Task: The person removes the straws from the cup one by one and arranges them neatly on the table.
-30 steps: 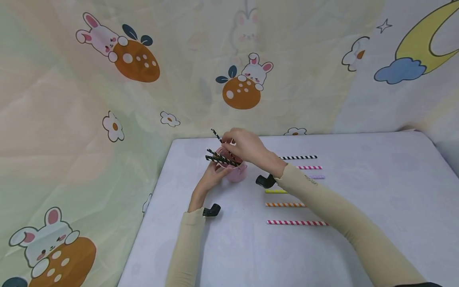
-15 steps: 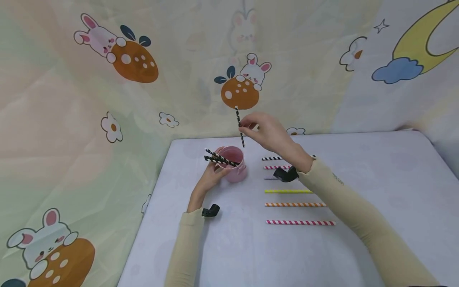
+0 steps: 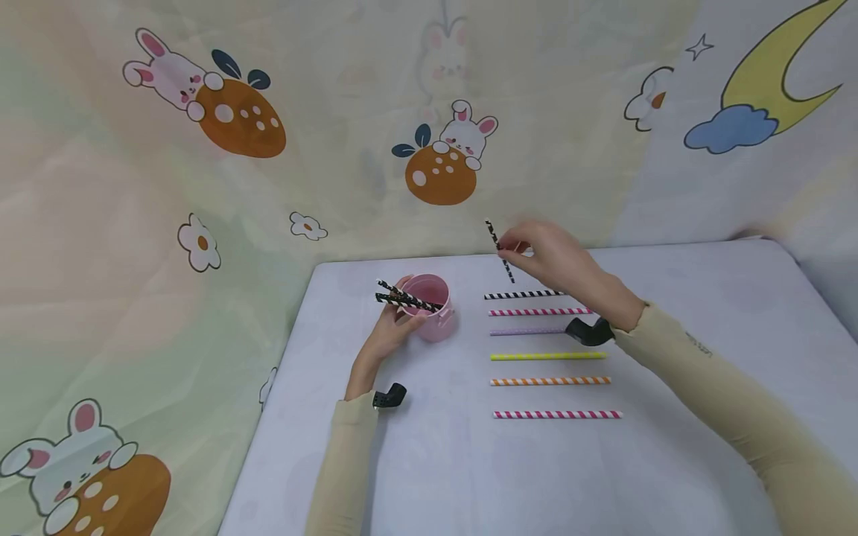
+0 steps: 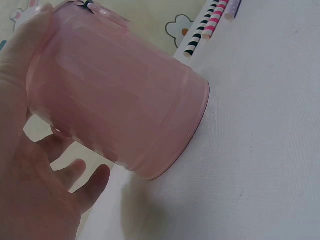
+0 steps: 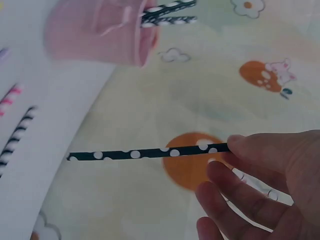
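A desk (image 3: pixel 670 461) with a pale lavender-white cover fills the lower centre and right of the head view. A printed fabric backdrop (image 3: pixel 100 298) covers the upper frame and left side, showing rabbits with orange eggs, flowers, and, at upper right, a yellow moon over a blue cloud. Lighting is even and soft.
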{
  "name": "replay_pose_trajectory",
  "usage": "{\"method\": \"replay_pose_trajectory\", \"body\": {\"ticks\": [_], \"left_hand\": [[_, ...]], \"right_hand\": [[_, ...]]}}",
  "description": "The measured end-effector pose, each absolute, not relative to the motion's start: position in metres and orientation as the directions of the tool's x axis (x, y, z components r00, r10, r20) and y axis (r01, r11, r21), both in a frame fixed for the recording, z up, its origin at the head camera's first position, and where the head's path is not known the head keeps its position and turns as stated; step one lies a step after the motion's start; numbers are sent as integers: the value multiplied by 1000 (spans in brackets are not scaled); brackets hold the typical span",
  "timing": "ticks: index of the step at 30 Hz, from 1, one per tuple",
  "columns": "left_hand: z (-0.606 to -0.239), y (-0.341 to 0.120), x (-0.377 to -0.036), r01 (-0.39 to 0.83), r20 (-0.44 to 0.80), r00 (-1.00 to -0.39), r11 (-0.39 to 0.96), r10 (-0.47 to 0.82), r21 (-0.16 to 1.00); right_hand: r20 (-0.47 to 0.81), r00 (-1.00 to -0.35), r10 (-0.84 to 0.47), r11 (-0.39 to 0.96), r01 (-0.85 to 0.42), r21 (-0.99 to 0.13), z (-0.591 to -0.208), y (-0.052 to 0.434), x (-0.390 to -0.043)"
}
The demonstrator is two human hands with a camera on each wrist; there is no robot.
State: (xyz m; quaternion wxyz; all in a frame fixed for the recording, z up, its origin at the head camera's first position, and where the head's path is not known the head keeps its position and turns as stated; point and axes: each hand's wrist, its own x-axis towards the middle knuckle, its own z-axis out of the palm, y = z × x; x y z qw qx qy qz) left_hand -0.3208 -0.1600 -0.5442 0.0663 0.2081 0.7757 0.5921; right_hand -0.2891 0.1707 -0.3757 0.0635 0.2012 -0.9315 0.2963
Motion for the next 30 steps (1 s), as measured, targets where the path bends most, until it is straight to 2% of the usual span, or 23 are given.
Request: {"method": "replay_pose_trajectory", "body": {"ticks": [7,11,20,24,30], "left_hand": [[-513,-158,-305,239,135,-894,201,427,950],[-510,-158,-304,250,136,-892,220,431,943],[-509,-157,-305,238,129,-892,207,433,949],[-510,-156,-304,228,120,-893,207,433,951],[-511,-155,-305,230,125,-894,201,429,952]], "right_hand": [[143,-940,-310,870,-341,-356,-393,218,-281],[122,-952,-279,918,-302,-256,-401,241,-277],[127,-929,-349,935,-354,-24,-433,281,-284],[112,-924,-367,930,-365,36,-447,295,-285],[70,-937,-341,939,-337,68,-465,311,-284]]}}
